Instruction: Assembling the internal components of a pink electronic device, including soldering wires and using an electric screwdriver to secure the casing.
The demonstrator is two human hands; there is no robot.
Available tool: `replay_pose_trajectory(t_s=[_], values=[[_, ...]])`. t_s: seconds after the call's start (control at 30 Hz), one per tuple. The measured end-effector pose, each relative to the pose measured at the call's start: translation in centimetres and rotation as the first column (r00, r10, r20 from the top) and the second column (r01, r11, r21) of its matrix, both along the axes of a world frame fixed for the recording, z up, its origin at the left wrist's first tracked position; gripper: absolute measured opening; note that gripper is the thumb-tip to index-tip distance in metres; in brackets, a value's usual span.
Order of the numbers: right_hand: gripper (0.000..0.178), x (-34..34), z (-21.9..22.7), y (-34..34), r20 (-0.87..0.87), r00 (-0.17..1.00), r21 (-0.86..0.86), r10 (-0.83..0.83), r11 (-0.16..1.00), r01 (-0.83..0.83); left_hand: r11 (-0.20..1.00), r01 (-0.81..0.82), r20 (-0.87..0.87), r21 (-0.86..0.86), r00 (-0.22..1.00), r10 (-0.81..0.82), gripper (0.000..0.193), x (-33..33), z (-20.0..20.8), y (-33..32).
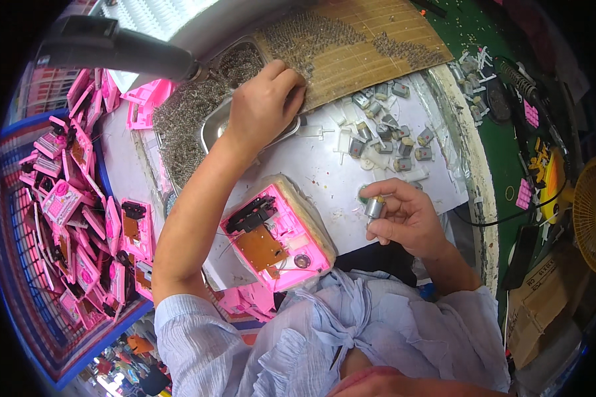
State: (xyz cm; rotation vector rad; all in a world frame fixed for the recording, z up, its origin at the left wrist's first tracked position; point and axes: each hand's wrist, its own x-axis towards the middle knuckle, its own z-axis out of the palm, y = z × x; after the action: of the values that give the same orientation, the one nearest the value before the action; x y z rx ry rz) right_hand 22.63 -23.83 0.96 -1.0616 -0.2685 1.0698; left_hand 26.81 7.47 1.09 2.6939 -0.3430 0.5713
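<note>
My right hand (407, 221) pinches a small silver motor (375, 208) between thumb and fingers, above the white work surface. Farther away, my left hand (261, 102) is bent closed at the near edge of a brown board (351, 73), over a metal tray (213, 126). Whatever its fingertips hold is hidden. Between my forearms lies an open pink plastic housing (291, 246) with a brown circuit board (259, 249) and black parts inside. It rests in a pale, worn holder (309, 210). Several loose motors (402, 147) and white plastic pieces lie beyond my right hand.
Tiny screws (182, 129) heap beside the metal tray; more small pieces are strewn over the brown board. A black powered tool (119, 49) hangs at the far left. A blue-rimmed basket (53, 360) of pink housings stands left. At right are a yellow fan (591, 215) and cardboard (543, 301).
</note>
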Motion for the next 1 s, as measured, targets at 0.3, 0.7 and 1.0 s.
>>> replay_pose_trajectory(t_s=[0.3, 0.7, 1.0], values=[[0.047, 0.1, 0.0, -0.1, 0.019, 1.000, -0.006, -0.011, 1.000, 0.011, 0.984, -0.098, -0.078, -0.149, 0.993, 0.087, 0.011, -1.6, -0.1, 1.7], [0.048, -0.1, -0.1, 0.5, 0.018, 1.000, -0.005, -0.007, 1.000, 0.007, 0.976, -0.192, -0.208, -0.106, 0.964, 0.167, 0.016, -0.3, 0.3, 0.5], [0.048, 0.1, 0.3, 0.4, 0.012, 1.000, -0.019, -0.013, 1.000, 0.013, 0.963, -0.241, -0.228, 0.119, 0.938, 0.263, 0.022, 1.1, 0.3, 0.2]])
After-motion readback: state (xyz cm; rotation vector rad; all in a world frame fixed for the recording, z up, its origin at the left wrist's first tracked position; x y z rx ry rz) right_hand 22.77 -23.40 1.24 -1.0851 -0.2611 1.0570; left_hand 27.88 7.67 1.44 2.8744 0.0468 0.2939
